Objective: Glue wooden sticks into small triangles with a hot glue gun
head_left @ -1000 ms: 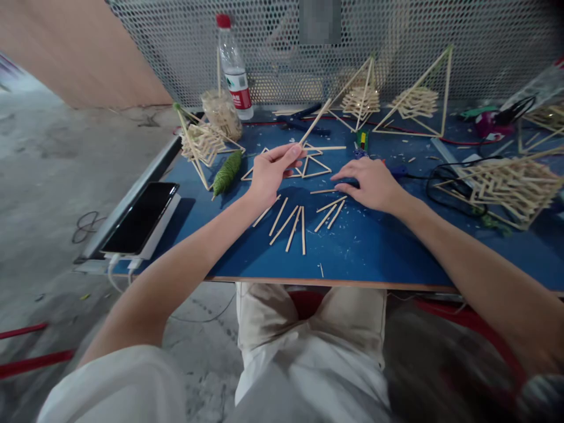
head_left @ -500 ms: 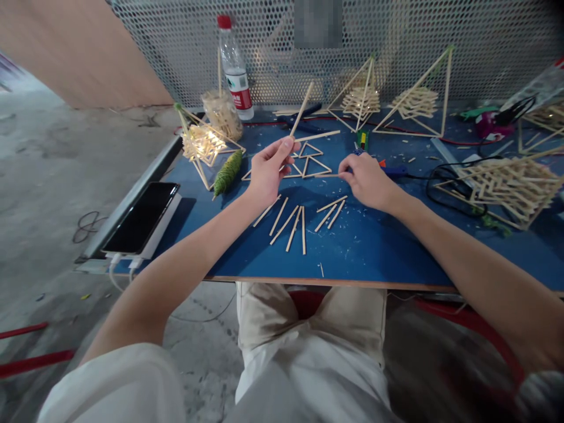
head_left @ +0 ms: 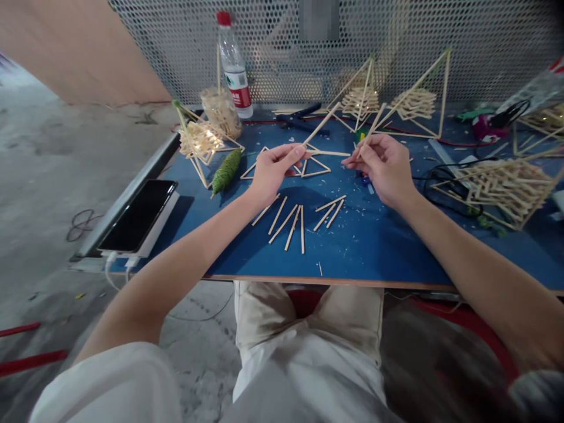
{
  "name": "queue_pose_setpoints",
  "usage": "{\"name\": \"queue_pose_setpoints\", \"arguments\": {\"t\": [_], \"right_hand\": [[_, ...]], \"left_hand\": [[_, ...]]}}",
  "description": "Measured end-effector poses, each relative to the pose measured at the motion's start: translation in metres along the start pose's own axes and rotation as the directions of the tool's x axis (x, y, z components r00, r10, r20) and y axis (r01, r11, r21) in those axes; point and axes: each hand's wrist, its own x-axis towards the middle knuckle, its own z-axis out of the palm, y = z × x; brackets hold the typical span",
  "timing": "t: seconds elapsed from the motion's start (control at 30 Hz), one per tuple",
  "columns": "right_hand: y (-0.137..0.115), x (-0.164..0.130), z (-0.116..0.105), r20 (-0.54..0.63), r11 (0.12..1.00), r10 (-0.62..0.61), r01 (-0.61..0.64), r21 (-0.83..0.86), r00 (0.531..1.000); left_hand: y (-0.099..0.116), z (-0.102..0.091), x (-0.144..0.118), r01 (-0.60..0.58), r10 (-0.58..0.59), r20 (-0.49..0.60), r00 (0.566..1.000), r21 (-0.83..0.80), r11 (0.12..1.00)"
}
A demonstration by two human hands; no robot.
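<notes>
Wooden sticks everywhere on this one: the left hand [head_left: 268,173] has thumb and fingertips pinched on a thin pale stick [head_left: 321,124] that angles up and away over the blue tabletop [head_left: 379,247], and the right hand [head_left: 385,167] is pinching a second stick [head_left: 372,132] the same way, tilted up toward the mesh wall [head_left: 484,41]. Both hands hover just above flat stick triangles [head_left: 308,164] lying on the board, which is gritty with pale shavings. Right below the hands there's a loose row of short cut sticks [head_left: 293,220] fanned out near the table's front edge. Around them: open pyramid frames [head_left: 414,100] with stacked slat cores at the back, another slatted pyramid [head_left: 502,185] off to the right over a black cable, a green twine spool [head_left: 227,171], a plastic water bottle [head_left: 233,64] with a red cap, and a dark phone [head_left: 138,216] at the left edge
</notes>
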Motion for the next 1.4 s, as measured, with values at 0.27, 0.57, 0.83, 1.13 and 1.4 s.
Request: {"name": "queue_pose_setpoints", "arguments": {"t": [0.27,0.57,0.83,1.13,1.4], "right_hand": [[-0.023,-0.012,0.007,-0.03,0.986,-0.017,0.012,-0.163,0.999],[-0.025,-0.013,0.007,-0.014,0.976,0.018,-0.02,-0.216,1.0],[-0.023,-0.012,0.005,0.025,0.972,-0.011,0.017,-0.236,1.0],[-0.021,-0.011,0.005,0.034,0.97,-0.03,0.038,-0.241,0.999],[-0.021,-0.012,0.006,0.039,0.965,-0.014,0.024,-0.261,0.999]], "left_hand": [[0.009,0.003,-0.005,0.022,-0.022,0.036,0.999,-0.002,1.0],[0.013,0.004,-0.007,0.024,-0.025,0.042,0.999,0.025,0.999],[0.012,0.003,-0.006,0.045,-0.045,0.046,0.998,0.003,0.999],[0.012,0.003,-0.007,0.043,-0.044,0.05,0.998,0.016,0.999],[0.007,0.003,-0.006,0.04,-0.041,0.082,0.996,0.013,0.999]]}}
